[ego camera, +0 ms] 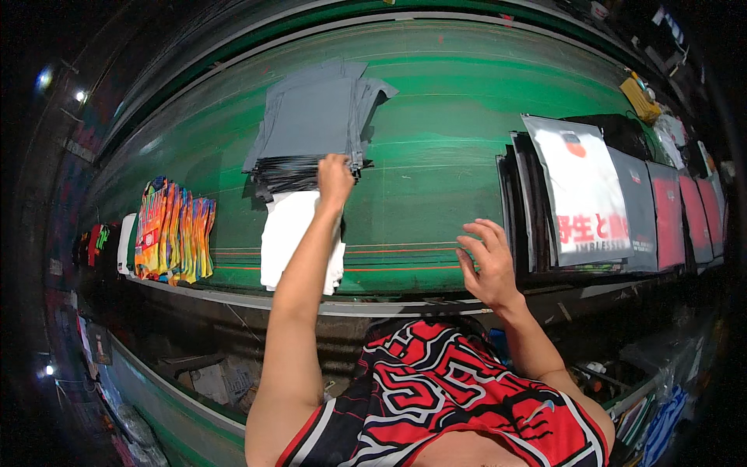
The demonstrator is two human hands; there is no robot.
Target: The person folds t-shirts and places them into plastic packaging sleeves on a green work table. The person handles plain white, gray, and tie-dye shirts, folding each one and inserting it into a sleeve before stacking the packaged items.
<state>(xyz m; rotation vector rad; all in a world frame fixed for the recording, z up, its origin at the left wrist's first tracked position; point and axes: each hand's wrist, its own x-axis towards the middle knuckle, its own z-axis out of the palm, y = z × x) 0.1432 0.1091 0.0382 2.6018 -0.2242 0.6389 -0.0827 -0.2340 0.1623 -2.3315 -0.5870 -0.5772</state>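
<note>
My left hand [335, 184] reaches across to the near, dark edge of a stack of grey plastic garment bags [309, 119]. Its fingers are curled at that edge; whether they pinch a bag is hidden. Under my left forearm lies a pile of folded white garments [289, 242], just below the bags and partly covered by the arm. My right hand [487, 265] is over the table near its front edge, fingers apart and holding nothing. To its right, a white-fronted packed garment bag [580, 187] bearing red print tops a row of filled bags.
The green table [420, 192] has a pale front rail [402, 306]. Colourful folded garments [175, 233] overlap at left, with more garments [102, 242] beyond. Packed grey and red bags [668, 216] line the right end. A yellow object [639, 99] sits at the far right. Cardboard [213, 382] lies below.
</note>
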